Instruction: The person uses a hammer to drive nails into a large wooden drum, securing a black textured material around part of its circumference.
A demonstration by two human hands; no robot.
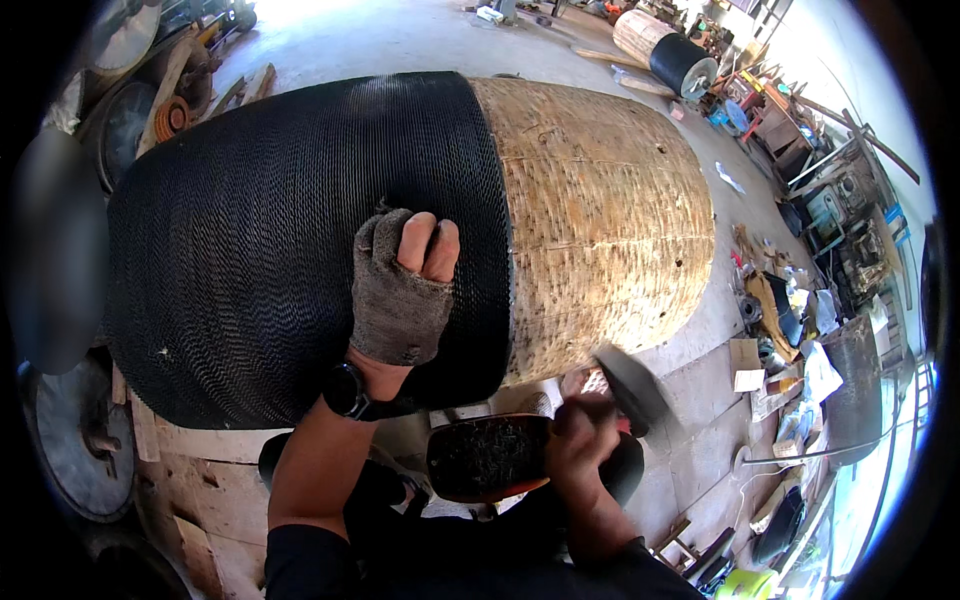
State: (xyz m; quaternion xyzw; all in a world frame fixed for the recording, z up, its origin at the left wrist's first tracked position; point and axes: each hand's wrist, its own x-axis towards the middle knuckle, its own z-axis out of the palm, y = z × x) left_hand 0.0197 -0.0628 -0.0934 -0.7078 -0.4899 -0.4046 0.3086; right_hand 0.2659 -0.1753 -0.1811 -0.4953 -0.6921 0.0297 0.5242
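Note:
A large drum lies on its side before me. Dark, finely ridged covering point(300, 230) wraps its left part, and pale pitted wood point(600, 220) shows on its right. My left hand point(403, 285), in a worn grey glove with some bare fingertips, presses on the covering near its right edge. Its fingers are curled, and whatever they pinch is hidden. Below the drum's right part, my right hand point(582, 432) is closed round a hammer point(637, 392), both smeared by motion. Between my knees sits an oval tray point(436, 462) full of small dark nails point(490, 452).
Metal discs point(80, 440) and wooden planks stand along the left. Another, smaller-looking drum point(650, 45) lies at the far right. Tools, cloths, papers and a cardboard box point(745, 360) clutter the right side. Loose boards point(200, 555) lie at the lower left.

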